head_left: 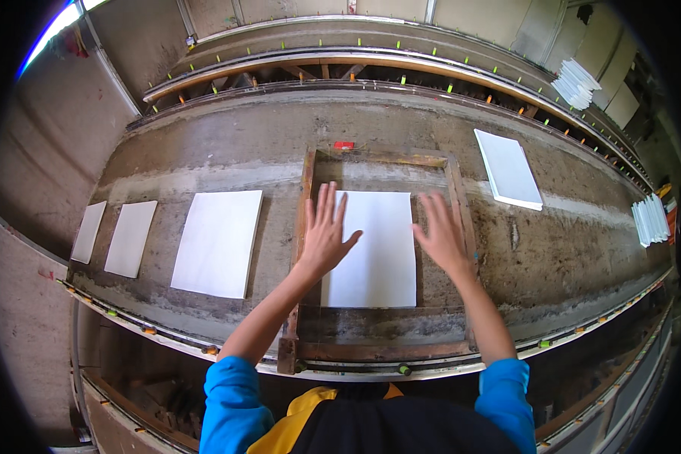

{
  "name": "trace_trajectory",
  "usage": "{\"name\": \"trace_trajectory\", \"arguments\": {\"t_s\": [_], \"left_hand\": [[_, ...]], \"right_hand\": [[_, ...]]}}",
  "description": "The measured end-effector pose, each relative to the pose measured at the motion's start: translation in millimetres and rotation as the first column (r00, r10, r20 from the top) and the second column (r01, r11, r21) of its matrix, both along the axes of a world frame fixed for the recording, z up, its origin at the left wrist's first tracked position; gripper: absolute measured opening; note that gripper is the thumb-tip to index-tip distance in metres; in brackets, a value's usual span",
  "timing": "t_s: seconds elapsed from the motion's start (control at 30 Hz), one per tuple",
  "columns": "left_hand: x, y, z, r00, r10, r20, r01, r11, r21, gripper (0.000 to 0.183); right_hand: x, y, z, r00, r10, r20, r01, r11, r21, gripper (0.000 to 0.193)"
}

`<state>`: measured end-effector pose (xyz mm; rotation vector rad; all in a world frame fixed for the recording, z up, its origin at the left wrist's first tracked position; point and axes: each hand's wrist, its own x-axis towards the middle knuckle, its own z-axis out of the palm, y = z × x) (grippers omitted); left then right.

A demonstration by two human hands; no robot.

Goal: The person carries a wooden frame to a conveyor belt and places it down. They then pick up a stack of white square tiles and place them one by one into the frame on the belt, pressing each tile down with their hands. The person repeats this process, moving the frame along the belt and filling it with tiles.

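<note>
A white rectangular sheet (378,257) lies on the long work table, inside a worn wooden frame (386,351). My left hand (328,236) is over the sheet's left edge, palm down with fingers stretched out and thumb apart. Beside the sheet's right edge, my right hand (439,233) is spread in the same way, near the frame's right side bar. Neither hand holds anything. Whether the palms touch the sheet or hover above it, I cannot tell.
Left of the frame lie a large white sheet (218,244) and two narrower-looking ones (131,238). To the right sits a white stack (508,168); more folded white bundles (650,220) rest farther right. A small red object (344,145) lies beyond the frame. Pegged rails (325,57) run behind.
</note>
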<state>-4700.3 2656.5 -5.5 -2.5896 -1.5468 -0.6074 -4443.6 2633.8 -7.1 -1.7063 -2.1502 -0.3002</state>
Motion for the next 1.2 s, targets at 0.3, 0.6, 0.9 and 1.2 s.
{"name": "trace_trajectory", "arguments": {"t_s": [0.3, 0.6, 0.9, 1.2], "left_hand": [[-79, -67, -16, 0.921, 0.327, 0.213, -0.227, 0.893, -0.389, 0.070], [-69, -61, -56, 0.776, 0.415, 0.476, -0.164, 0.861, -0.482, 0.059], [-72, -51, -15, 0.758, 0.331, 0.563, -0.088, 0.906, -0.414, 0.059], [-34, -52, 82, 0.675, 0.165, 0.719, -0.025, 0.979, -0.202, 0.060]], "right_hand": [[83, -109, -9, 0.866, -0.423, -0.267, 0.280, 0.852, -0.443, 0.086], [84, -98, -29, 0.818, -0.528, -0.228, 0.342, 0.765, -0.546, 0.073], [92, -100, 24, 0.819, -0.460, -0.344, 0.316, 0.861, -0.399, 0.070], [127, -103, 139, 0.826, -0.413, -0.384, 0.352, 0.909, -0.221, 0.067]]}}
